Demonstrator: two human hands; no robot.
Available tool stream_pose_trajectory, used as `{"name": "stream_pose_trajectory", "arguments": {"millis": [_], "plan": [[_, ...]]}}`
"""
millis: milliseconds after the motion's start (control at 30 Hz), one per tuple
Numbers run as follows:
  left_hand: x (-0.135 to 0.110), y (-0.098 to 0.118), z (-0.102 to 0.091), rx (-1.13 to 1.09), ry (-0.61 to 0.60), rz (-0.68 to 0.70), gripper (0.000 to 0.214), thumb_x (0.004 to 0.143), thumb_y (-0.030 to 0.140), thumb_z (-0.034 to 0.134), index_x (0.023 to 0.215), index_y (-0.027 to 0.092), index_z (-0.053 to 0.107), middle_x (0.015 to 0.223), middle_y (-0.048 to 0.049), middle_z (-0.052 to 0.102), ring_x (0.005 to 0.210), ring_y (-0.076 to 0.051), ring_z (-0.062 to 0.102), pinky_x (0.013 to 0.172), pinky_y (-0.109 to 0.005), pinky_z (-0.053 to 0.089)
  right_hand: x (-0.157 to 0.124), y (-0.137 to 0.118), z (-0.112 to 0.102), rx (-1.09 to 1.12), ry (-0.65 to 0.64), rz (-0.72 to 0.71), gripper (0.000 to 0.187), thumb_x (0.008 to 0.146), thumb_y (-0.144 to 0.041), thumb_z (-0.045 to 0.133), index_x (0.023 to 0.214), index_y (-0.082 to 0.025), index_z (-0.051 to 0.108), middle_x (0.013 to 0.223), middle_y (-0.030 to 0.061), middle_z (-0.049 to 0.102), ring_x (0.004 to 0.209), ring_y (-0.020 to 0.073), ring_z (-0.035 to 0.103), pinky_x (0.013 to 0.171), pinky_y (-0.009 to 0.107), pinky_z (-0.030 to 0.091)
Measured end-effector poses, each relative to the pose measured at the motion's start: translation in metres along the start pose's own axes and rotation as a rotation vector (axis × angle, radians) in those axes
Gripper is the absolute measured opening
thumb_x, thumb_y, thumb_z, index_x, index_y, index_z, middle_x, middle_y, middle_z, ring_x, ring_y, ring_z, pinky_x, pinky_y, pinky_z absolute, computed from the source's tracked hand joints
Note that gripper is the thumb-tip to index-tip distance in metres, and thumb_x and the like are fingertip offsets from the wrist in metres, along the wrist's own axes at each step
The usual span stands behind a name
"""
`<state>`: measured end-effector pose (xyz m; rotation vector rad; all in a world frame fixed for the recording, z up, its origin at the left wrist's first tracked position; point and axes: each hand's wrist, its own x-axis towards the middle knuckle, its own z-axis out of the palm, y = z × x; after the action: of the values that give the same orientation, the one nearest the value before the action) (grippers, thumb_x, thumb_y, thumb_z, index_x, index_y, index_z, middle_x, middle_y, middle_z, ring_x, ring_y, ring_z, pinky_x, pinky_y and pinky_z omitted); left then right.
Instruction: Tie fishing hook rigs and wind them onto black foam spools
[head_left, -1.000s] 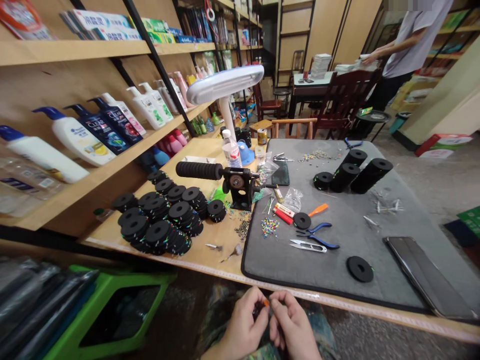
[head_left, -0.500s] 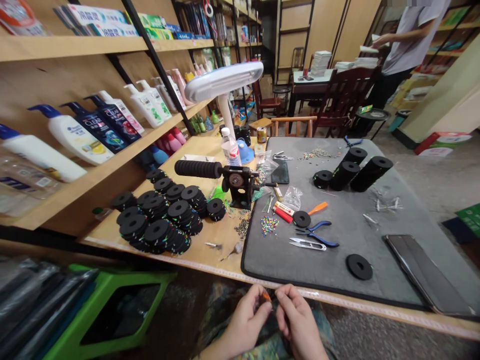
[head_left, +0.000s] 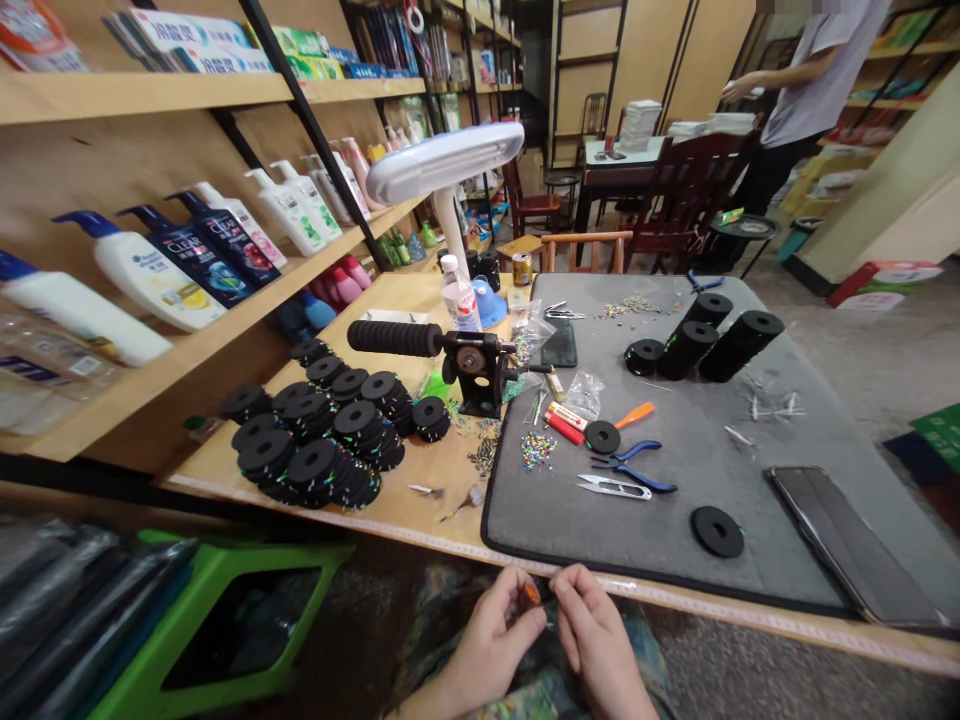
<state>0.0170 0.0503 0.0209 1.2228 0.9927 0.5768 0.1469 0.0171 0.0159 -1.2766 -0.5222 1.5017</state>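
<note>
Both hands meet below the table's front edge, over my lap. My left hand [head_left: 491,640] pinches a tiny orange piece [head_left: 531,594] between thumb and forefinger. My right hand [head_left: 596,645] is closed in a pinch right beside it, fingertips almost touching the left ones; what it holds is too small to make out. Just beyond them on the grey mat [head_left: 675,520] lie a loose black foam disc [head_left: 717,531], white snips [head_left: 615,488], blue-handled pliers [head_left: 630,465] and a small heap of coloured beads [head_left: 537,452].
Stacks of black discs [head_left: 322,440] cover the wooden table's left part, behind them a black winder with a foam handle [head_left: 450,355]. Black foam rolls [head_left: 712,340] and a dark tablet [head_left: 847,550] lie on the mat. Shampoo shelves stand left; a person [head_left: 810,90] works at a far table.
My hands have drifted slightly up and right, staying pinched together on the orange piece. The person at the back has shifted an arm.
</note>
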Motion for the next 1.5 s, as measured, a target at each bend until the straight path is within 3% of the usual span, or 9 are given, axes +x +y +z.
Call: {"name": "stream_pose_trajectory", "arguments": {"millis": [400,733,1133,1267,1333,1500], "plan": [[0.004,-0.005,0.000,-0.043,0.019,-0.075,0.004,0.078,0.022,0.050,0.077,0.019,0.048,0.060,0.0068,0.039,0.053,-0.010,0.035,0.052,-0.022,0.030,-0.001,-0.002,0.001,-0.025,-0.018,-0.031,0.047,0.071,-0.066,0.063,0.070,-0.023,0.045,0.041,-0.0141,0.027,0.032,0.0044,0.018,0.032,0.020,0.009],[0.003,0.004,0.001,0.187,0.068,0.010,0.007,0.079,0.021,0.047,0.073,0.018,0.046,0.068,0.0020,0.046,0.065,-0.014,0.041,0.063,-0.025,0.035,0.003,0.010,0.002,0.068,-0.017,-0.060,0.045,0.071,-0.061,0.066,0.071,-0.021,0.047,0.053,-0.0124,0.029,0.041,0.0043,0.018,0.035,0.017,0.015],[0.006,0.005,0.003,0.079,0.092,-0.102,0.015,0.075,0.029,0.060,0.073,0.015,0.056,0.060,0.0056,0.041,0.055,-0.010,0.033,0.052,-0.022,0.028,0.003,0.007,0.002,-0.082,-0.047,-0.039,0.047,0.075,-0.068,0.054,0.072,-0.022,0.044,0.040,-0.0154,0.026,0.032,0.0046,0.017,0.033,0.018,0.011],[0.004,0.012,-0.004,0.019,0.121,-0.014,0.019,0.080,0.034,0.059,0.076,0.016,0.058,0.068,0.0024,0.051,0.064,-0.012,0.045,0.061,-0.022,0.036,0.000,0.001,-0.004,-0.172,-0.058,-0.068,0.038,0.079,-0.057,0.057,0.078,-0.019,0.051,0.051,-0.0120,0.029,0.043,0.0069,0.022,0.041,0.019,0.017],[0.005,0.015,-0.008,-0.021,0.173,0.028,0.019,0.081,0.035,0.060,0.079,0.016,0.058,0.074,0.0010,0.055,0.071,-0.013,0.049,0.066,-0.022,0.038,-0.001,-0.002,-0.006,-0.258,-0.074,-0.101,0.029,0.080,-0.045,0.060,0.072,-0.018,0.054,0.054,-0.0091,0.034,0.049,0.0084,0.027,0.046,0.020,0.023],[0.011,0.020,-0.010,-0.335,0.187,-0.081,0.027,0.077,0.041,0.066,0.083,0.016,0.058,0.072,0.0009,0.057,0.065,-0.011,0.050,0.052,-0.019,0.032,-0.003,-0.004,-0.002,-0.336,-0.106,-0.103,0.018,0.074,-0.027,0.058,0.061,-0.020,0.048,0.049,-0.0105,0.028,0.047,0.0089,0.023,0.046,0.023,0.020]]}}
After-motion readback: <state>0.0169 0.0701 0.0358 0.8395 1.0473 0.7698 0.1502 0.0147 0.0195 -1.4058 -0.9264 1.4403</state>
